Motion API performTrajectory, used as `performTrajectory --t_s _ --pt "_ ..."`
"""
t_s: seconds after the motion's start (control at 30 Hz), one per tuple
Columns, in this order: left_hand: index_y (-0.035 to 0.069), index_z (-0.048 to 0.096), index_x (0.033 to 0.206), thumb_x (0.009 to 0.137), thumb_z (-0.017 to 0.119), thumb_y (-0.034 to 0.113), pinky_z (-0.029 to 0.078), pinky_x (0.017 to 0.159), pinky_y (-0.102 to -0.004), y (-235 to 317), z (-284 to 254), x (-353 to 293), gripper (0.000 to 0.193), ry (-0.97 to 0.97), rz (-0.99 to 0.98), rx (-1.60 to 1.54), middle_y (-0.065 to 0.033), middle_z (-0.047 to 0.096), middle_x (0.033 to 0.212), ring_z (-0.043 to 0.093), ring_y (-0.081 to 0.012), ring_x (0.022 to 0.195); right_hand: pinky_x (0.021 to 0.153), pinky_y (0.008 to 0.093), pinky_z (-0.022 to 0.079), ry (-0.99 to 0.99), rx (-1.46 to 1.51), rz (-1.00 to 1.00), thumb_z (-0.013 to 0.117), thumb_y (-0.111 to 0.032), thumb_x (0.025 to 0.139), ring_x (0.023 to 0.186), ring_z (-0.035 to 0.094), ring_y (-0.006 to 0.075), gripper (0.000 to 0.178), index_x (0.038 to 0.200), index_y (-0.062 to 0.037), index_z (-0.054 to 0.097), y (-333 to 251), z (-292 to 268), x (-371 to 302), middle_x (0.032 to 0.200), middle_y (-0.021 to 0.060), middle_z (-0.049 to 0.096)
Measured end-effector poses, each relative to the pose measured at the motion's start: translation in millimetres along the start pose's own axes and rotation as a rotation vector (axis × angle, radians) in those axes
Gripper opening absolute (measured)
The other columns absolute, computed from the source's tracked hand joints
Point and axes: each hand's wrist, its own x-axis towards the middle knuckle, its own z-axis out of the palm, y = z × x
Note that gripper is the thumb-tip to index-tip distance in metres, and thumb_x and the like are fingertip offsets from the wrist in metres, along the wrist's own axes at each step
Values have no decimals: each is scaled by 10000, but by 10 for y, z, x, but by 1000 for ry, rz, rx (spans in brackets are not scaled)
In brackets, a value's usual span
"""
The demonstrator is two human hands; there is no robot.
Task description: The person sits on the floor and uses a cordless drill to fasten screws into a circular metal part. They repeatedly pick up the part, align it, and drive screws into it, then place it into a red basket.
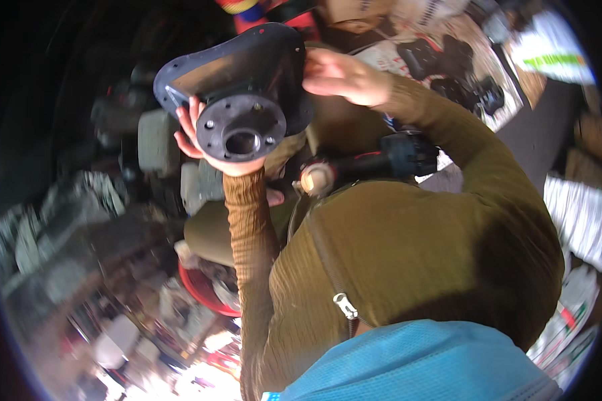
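A black moulded part point(247, 73) is held up in front of me, with a wide flared plate at its far end. Small holes dot the plate's rim. At its near end is a round flange point(251, 117) with a large off-centre opening and several smaller holes. My left hand point(192, 139) supports it from below, its palm behind the flange and fingers spread at the flange's left. My right hand point(346, 77), slightly blurred, reaches to the part's right edge with fingers stretched out; whether they touch it is unclear. A dark cordless power tool point(364, 167) lies across my lap.
On a pale sheet point(508, 110) at the far right sit several black parts point(448, 60). A whitish jug-like container point(157, 140) stands at left. Below it are a red basin point(207, 294) and blurred clutter. White bags point(575, 220) line the right side.
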Motion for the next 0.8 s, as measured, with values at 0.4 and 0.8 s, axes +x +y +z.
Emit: performTrajectory --t_s 0.4,0.8 --pt "87 448 1372 658 822 307 296 1081 -487 -608 345 -164 836 -640 99 -398 -236 181 1524 264 -435 1362 922 454 483 1592 756 -187 515 -163 956 1041 609 273 299 1234 -56 520 1155 -2351 -1568 1169 132 612" --pt "31 473 1351 734 774 285 447 956 -407 -1897 273 -1311 732 -1252 -339 -163 -248 566 1248 564 -349 1147 909 599 485 1847 1001 -290 352 -244 1020 1128 545 420 423 1360 5 319 1654 -3837 -3332 1260 205 542"
